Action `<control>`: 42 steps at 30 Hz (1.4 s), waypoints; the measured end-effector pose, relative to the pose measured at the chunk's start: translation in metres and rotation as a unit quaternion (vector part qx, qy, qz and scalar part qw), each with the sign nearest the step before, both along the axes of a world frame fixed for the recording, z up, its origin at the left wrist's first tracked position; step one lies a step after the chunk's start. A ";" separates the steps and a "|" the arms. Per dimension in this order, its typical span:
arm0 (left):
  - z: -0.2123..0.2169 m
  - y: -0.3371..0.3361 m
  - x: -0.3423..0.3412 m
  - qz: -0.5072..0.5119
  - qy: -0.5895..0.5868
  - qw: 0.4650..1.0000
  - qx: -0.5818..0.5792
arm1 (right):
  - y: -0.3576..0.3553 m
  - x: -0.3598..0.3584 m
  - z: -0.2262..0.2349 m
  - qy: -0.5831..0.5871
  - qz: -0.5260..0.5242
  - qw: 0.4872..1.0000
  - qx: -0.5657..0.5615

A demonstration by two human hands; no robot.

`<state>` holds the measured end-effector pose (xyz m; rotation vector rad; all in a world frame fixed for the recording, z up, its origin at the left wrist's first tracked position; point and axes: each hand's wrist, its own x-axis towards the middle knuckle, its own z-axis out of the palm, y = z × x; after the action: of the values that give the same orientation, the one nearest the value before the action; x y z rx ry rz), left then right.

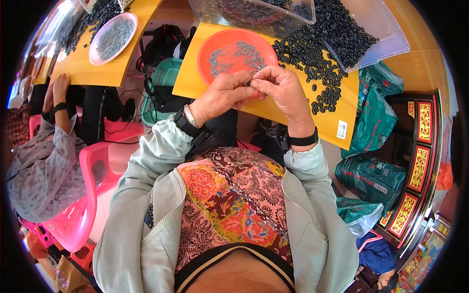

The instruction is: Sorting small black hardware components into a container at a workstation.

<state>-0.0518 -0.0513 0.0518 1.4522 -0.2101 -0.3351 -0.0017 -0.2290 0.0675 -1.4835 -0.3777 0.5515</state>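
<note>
- Our left hand (220, 96) pinches what seems a small dark piece (248, 83) between thumb and fingertips, raised just off the near rim of the red plate (228, 40).
- Our right hand (282, 92) curls thumb and forefinger beside that piece; we cannot tell whether this grip closes on it, on a pin, or on nothing.
- We judge the step in hand to be fingertip work on that piece; the next move calls for a steady left pinch and careful right-hand alignment.
- Gray pins (249, 54) lie in the plate on our desk (187, 78); loose black pieces (325, 80) spread to its right.
- Beyond them stands a clear bin (254, 13).
</note>
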 end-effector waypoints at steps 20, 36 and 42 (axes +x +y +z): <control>-0.012 0.000 -0.001 0.101 0.122 0.969 -0.188 | -0.002 -0.002 -0.007 0.068 -0.075 0.993 0.068; -0.012 -0.003 -0.003 0.121 0.105 0.974 -0.160 | 0.010 -0.008 0.000 -0.022 -0.095 0.994 0.058; -0.011 -0.004 -0.003 0.118 0.090 0.977 -0.154 | 0.016 -0.010 -0.004 -0.093 -0.116 0.989 0.011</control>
<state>-0.0550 -0.0549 0.0403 1.1191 0.0569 -0.2275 -0.0120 -0.2129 0.0630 -1.5368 -0.3499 0.2234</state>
